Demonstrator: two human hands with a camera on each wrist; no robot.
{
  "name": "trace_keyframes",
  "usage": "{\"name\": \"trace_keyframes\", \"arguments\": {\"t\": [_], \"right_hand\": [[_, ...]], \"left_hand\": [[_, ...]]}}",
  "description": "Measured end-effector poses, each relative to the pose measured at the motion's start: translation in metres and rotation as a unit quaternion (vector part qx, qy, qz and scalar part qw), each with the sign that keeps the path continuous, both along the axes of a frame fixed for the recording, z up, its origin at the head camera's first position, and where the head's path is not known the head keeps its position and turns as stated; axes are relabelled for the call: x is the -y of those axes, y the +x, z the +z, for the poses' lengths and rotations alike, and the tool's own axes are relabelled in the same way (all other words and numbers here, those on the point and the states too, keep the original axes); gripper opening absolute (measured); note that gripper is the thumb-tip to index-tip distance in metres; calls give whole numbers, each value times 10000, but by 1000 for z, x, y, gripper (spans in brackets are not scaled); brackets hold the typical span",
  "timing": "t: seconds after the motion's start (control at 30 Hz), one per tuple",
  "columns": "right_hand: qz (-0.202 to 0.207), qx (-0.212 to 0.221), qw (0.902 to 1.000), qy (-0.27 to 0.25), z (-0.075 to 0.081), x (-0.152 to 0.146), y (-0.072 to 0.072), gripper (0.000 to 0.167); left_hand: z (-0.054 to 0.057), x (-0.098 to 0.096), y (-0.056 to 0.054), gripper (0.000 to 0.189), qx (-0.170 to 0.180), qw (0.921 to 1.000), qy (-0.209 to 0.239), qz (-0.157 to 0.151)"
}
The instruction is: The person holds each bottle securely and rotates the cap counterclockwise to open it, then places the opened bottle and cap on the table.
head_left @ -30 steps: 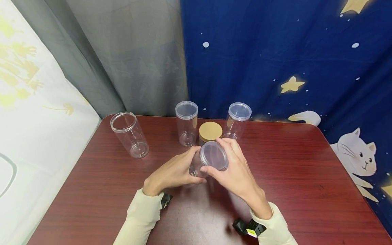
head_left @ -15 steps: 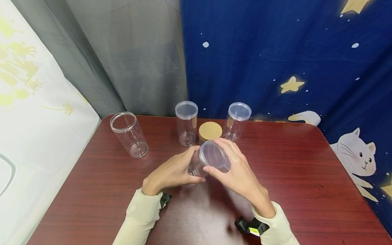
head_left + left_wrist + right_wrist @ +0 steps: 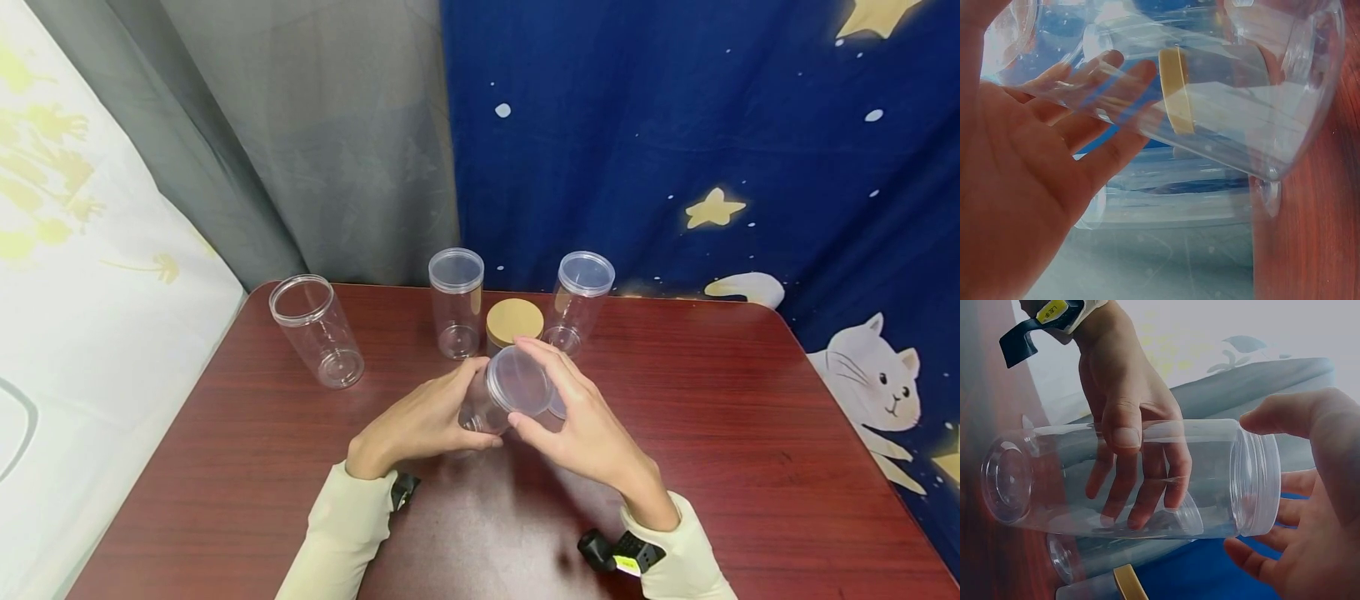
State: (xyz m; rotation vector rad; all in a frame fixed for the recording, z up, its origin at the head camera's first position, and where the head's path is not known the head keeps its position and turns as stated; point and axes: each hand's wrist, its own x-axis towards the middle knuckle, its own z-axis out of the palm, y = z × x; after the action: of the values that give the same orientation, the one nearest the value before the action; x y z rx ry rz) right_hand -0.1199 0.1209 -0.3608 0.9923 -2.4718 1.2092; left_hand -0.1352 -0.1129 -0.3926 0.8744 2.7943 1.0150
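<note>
In the head view a clear plastic jar is held tilted above the table. My left hand grips its body, thumb on the near side and fingers round the far side. On the jar's mouth sits a translucent lid, held at its rim by the thumb and fingers of my right hand. In the right wrist view, the lid lies between that thumb and fingers. Whether the lid is fully seated cannot be told.
Behind the hands stand a short jar with a gold lid and two tall clear jars, one left and one right. An open-topped clear jar stands farther left on the reddish-brown table. Curtains hang beyond.
My right hand's fingers and thumb have shifted round the lid's rim, and the right wrist has moved slightly to the right. The left hand and jar have stayed almost in place.
</note>
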Motion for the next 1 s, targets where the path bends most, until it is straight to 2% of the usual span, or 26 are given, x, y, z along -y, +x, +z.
{"name": "trace_keyframes", "arguments": {"t": [0.23,0.4,0.6,1.0], "right_hand": [[83,104,9999,8,0,0,-1,79],[-427,-166,9989,-33,-2,3,-2,77],[-1179,-561,9914,79,-6,8,-2,75],[-1489,-574,9864,385,-9,11,-2,81]], "left_hand": [[0,2,-1,88,-67,10000,40,9],[0,3,-1,87,-122,9998,53,131],[1,2,-2,84,-287,9993,-161,161],[0,-1,-1,83,-539,9979,-327,168]]}}
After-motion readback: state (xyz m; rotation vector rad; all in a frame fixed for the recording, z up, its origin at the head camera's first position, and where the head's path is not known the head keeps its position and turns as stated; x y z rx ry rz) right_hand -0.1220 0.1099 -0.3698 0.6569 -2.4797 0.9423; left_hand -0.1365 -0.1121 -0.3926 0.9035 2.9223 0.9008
